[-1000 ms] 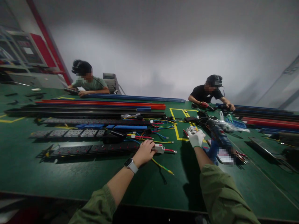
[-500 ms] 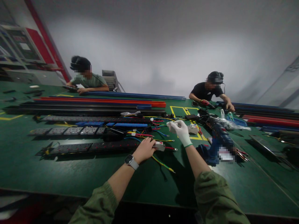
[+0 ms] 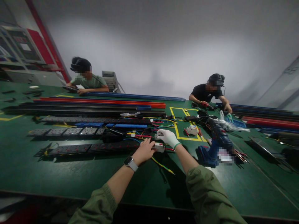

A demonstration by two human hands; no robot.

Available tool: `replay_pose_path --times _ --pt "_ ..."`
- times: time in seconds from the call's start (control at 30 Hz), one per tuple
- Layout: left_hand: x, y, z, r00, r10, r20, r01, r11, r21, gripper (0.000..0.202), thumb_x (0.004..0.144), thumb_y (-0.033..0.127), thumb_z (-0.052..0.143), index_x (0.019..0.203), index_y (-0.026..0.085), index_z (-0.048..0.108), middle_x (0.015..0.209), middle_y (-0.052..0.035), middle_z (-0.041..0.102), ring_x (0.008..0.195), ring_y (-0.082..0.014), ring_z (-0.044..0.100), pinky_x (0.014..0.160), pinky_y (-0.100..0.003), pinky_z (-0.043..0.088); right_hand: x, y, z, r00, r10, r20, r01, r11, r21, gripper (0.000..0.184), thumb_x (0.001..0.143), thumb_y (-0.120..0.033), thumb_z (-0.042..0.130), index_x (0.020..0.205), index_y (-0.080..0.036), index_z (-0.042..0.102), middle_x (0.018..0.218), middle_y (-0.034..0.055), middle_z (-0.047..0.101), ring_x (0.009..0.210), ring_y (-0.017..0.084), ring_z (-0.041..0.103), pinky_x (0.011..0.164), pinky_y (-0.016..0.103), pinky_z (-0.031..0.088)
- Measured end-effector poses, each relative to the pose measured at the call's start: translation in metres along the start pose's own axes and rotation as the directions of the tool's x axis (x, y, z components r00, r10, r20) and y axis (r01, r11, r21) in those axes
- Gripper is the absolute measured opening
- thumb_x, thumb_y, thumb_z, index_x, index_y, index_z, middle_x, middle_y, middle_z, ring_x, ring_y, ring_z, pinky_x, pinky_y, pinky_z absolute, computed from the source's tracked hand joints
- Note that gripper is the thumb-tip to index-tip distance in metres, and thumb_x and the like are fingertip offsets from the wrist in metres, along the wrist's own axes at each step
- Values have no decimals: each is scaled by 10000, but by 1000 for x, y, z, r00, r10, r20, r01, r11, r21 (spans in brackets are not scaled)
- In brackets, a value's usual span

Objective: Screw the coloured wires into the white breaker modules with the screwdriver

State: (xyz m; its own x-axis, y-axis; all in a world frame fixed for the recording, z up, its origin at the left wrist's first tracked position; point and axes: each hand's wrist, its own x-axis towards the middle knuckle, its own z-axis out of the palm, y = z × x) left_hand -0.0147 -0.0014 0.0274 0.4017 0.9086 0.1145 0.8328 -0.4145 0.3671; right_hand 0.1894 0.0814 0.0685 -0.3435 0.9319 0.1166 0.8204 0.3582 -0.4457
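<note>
My bare left hand (image 3: 144, 151), with a watch on the wrist, rests on the green table (image 3: 70, 174) and grips a small white breaker (image 3: 159, 147) with red and yellow wires coming off it. My right hand (image 3: 166, 137) wears a white glove and is closed on a second small white part (image 3: 157, 136), held just above and behind the breaker, beside a black power strip (image 3: 93, 148). Coloured loose wires (image 3: 158, 124) lie just behind both hands.
Long black, red and blue rails (image 3: 100, 104) and socket strips (image 3: 67, 132) lie to the left. A blue power drill (image 3: 217, 144) and another white breaker (image 3: 192, 130) sit to the right. Two other people (image 3: 86, 81) (image 3: 207, 91) work at the far edge.
My right hand picked a small white part up from near the yellow marking and carried it left and down to the breaker. My left hand stayed on the breaker.
</note>
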Motion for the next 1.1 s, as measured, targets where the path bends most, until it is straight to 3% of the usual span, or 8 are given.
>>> replay_pose_path --times 0.13,0.37,0.53,0.77,0.97,1.1 --pt "0 1 -1 1000 7 -2 -7 1000 12 258 1015 384 557 1207 231 635 1423 -165 576 1417 -360 473 1155 -556 431 2 0 2 1000 -21 16 21 1000 9 274 853 -396 781 1113 -310 765 1074 -7 801 957 203 720 760 247 474" --pt "0 0 1 1000 18 -5 -18 999 40 283 1023 393 548 1225 211 630 1572 -196 485 1468 -389 436 1146 -583 435 1 3 2 999 -33 6 33 999 8 278 860 -406 785 1119 -305 766 1080 -3 801 960 206 724 784 255 487" --pt "1 -2 4 1000 8 -27 -8 1000 -2 274 1008 396 586 1213 223 641 1615 -187 442 1500 -391 417 1183 -598 402 0 2 6 999 -13 -37 13 1000 3 286 914 -420 733 1178 -310 739 1172 11 792 1063 239 722 840 292 509" --pt "0 -2 4 999 -4 -50 1 999 -54 252 977 353 645 1194 225 651 1643 -177 385 1524 -392 405 1214 -601 381 -1 1 5 999 -5 -51 6 1000 10 296 916 -421 738 1194 -317 732 1188 4 791 1057 230 729 861 294 525" --pt "-4 3 0 997 -55 -59 49 994 -101 219 971 351 655 1141 214 652 1745 -170 180 1386 -386 578 1183 -548 433 -2 -1 7 998 -2 -65 3 1000 20 294 920 -400 728 1203 -321 730 1214 7 785 1092 244 723 904 323 526" --pt "-4 4 -2 997 -69 -27 66 992 -109 195 986 361 631 1133 234 641 1766 -168 168 1366 -395 601 1149 -563 454 -4 2 8 997 -1 -75 6 998 60 281 943 -376 705 1217 -313 713 1223 -2 781 1072 208 728 889 293 535"
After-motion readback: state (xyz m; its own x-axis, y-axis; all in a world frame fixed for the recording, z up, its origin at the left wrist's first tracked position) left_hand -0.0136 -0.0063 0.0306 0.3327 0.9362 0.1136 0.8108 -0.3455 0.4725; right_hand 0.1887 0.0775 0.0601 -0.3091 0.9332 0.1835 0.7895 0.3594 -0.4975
